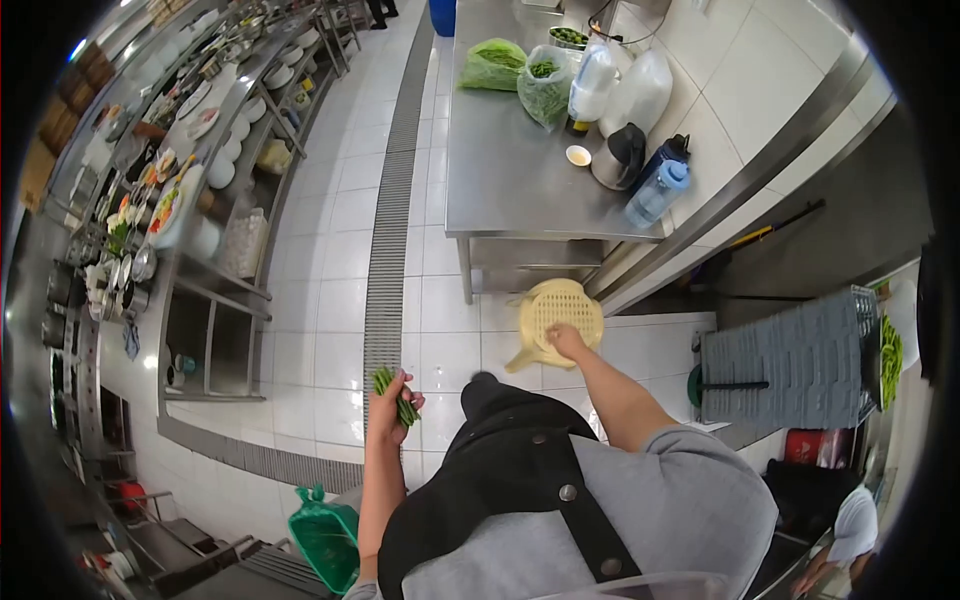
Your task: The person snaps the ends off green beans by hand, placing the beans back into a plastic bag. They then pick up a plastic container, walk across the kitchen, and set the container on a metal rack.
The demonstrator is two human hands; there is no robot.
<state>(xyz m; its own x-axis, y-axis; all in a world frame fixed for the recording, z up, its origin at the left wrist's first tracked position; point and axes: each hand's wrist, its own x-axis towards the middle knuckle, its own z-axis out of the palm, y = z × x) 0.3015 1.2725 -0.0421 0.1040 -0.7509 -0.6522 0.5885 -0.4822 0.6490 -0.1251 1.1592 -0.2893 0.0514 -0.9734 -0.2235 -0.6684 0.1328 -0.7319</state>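
My left hand (392, 405) is closed around a bunch of green beans (383, 381), held out over the tiled floor. Ends of the beans stick out above and below the fingers. My right hand (566, 341) is over the seat of a yellow plastic stool (562, 301) with a perforated top. Its fingers look curled, and what they grip, if anything, is too small to make out.
A steel table (500, 180) bears bagged greens (545, 88), bottles and a kettle (620, 157). Stacked grey crates (785, 355) stand at right, a green bin (325, 535) at lower left. Another person (853, 525) is at lower right. Shelves with dishes line the left.
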